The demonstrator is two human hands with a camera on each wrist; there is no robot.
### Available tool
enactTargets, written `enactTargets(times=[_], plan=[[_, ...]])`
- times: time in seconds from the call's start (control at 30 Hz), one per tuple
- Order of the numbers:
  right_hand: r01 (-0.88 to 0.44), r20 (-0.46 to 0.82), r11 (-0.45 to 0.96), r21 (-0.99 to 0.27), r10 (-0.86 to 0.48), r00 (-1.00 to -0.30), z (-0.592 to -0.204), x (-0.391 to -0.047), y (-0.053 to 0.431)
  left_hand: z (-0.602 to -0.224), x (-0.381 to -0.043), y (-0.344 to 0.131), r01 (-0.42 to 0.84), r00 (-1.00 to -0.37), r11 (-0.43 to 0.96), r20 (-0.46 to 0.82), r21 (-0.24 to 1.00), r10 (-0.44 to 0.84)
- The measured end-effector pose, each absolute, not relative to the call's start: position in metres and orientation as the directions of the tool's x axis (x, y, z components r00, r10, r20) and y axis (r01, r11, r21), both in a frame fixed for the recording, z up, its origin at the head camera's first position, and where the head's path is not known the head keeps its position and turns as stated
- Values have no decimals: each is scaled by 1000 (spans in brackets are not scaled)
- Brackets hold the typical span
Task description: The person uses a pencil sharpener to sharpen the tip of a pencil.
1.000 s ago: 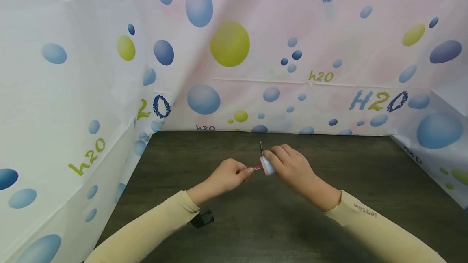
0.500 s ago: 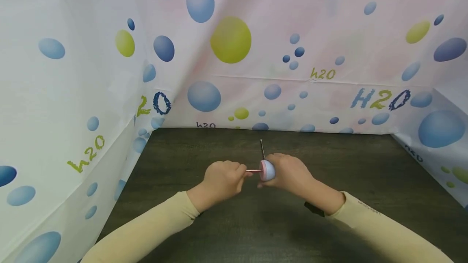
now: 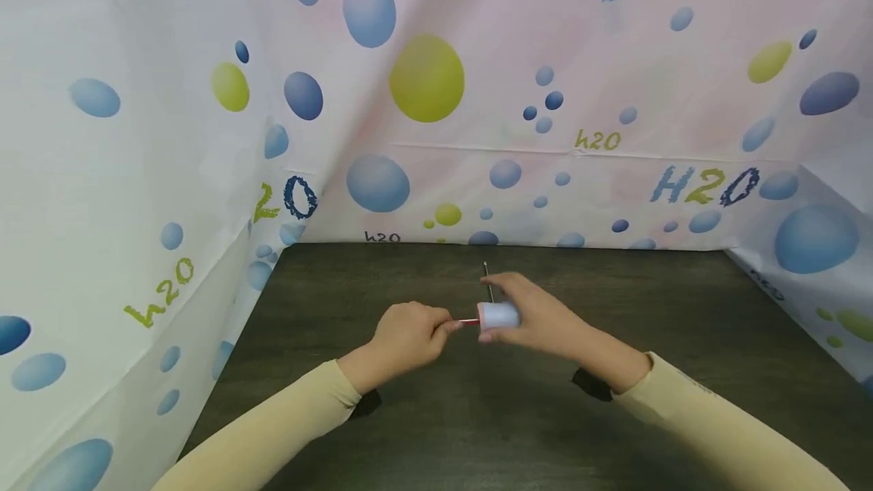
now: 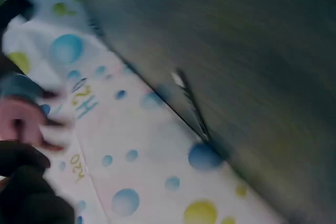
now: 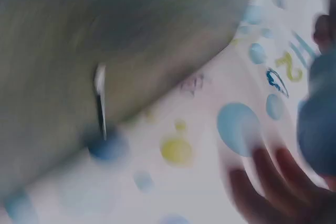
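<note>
Pinches red rod (image 3: 467, 321) in left hand (image 3: 408, 336), fingers curled. Shows right hand (image 3: 549, 320) with grip released, thumb at near side of cup (image 3: 499, 315), fingers spread beyond far side; cannot tell exact contact. Find cup between both hands, raised over middle of table (image 3: 477, 430), turned sideways, pink face toward left hand. Note rod running roughly level from left fingertips to pink face, with only a short gap there. Note behind cup a metal stick (image 5: 101, 98), pointing toward back edge, far end near it: tight margin. Measure side edges as well apart from both hands, with broad tabletop out to drape (image 3: 614, 59) left and right. Find further room toward front, between forearms.
</note>
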State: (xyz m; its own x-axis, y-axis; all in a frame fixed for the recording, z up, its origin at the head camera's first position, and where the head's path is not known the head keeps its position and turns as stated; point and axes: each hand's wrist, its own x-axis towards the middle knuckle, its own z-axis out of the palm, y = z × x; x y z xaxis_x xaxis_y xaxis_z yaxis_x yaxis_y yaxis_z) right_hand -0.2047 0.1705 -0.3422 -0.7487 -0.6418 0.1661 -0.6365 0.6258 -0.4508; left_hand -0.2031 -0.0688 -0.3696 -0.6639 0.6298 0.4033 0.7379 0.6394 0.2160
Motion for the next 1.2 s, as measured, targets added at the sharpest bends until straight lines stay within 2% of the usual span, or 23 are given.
enactTargets(times=[0.03, 0.07, 0.1, 0.17, 0.23, 0.33, 0.43, 0.53, 0.6, 0.67, 0.73, 0.8, 0.87, 0.93, 1.0, 1.03, 1.1, 1.17, 1.2], plan=[[-729, 314, 632, -263, -658, -684, -345, -202, 170, -367, -204, -68, 669, -742, 631, 290, 393, 605], [-764, 429, 640, -82, -669, -607, -349, -200, 170, -363, -205, -69, 571, -794, 617, 174, 541, 582], [-759, 514, 645, 89, -682, -520, -353, -198, 170, -359, -208, -69, 460, -821, 589, 65, 665, 568], [-706, 615, 623, 337, -714, -336, -360, -200, 169, -353, -212, -70, 287, -820, 537, -87, 793, 566], [-663, 647, 600, 448, -729, -222, -363, -204, 169, -349, -214, -71, 223, -797, 506, -143, 833, 586], [-653, 680, 587, 478, -718, -147, -363, -208, 167, -346, -210, -69, 255, -800, 500, -110, 828, 590], [-668, 705, 608, 430, -688, -172, -360, -209, 165, -345, -203, -64, 365, -831, 531, 11, 764, 556], [-675, 698, 657, 337, -655, -289, -355, -205, 163, -348, -196, -59, 511, -835, 604, 185, 612, 518], [-675, 666, 688, 267, -638, -387, -352, -202, 162, -351, -192, -57, 604, -797, 662, 321, 444, 512], [-668, 605, 720, 190, -622, -498, -348, -197, 161, -357, -190, -55, 674, -709, 704, 463, 223, 532], [-652, 501, 753, 87, -599, -625, -343, -194, 161, -362, -190, -54, 694, -588, 720, 584, 10, 559], [-627, 350, 776, -74, -568, -744, -338, -193, 161, -368, -193, -55, 682, -444, 710, 673, -174, 592], [-572, 148, 768, -286, -555, -819, -334, -195, 162, -373, -197, -57, 672, -289, 668, 718, -320, 634], [-441, -92, 734, -516, -560, -823, -333, -200, 166, -378, -201, -59, 656, -145, 616, 728, -437, 670], [-245, -322, 683, -689, -590, -740, -333, -206, 171, -382, -204, -60, 638, -30, 572, 725, -516, 688], [-145, -407, 662, -736, -603, -686, -335, -209, 174, -383, -204, -60, 635, -1, 559, 723, -534, 691], [1, -495, 620, -784, -624, -604, -337, -216, 178, -384, -205, -61, 641, -5, 555, 720, -530, 694], [-11, -456, 581, -814, -650, -607, -339, -220, 180, -384, -204, -63, 676, -100, 573, 713, -463, 694], [-82, -387, 561, -824, -663, -641, -340, -221, 180, -384, -203, -63, 698, -180, 590, 698, -405, 693]])
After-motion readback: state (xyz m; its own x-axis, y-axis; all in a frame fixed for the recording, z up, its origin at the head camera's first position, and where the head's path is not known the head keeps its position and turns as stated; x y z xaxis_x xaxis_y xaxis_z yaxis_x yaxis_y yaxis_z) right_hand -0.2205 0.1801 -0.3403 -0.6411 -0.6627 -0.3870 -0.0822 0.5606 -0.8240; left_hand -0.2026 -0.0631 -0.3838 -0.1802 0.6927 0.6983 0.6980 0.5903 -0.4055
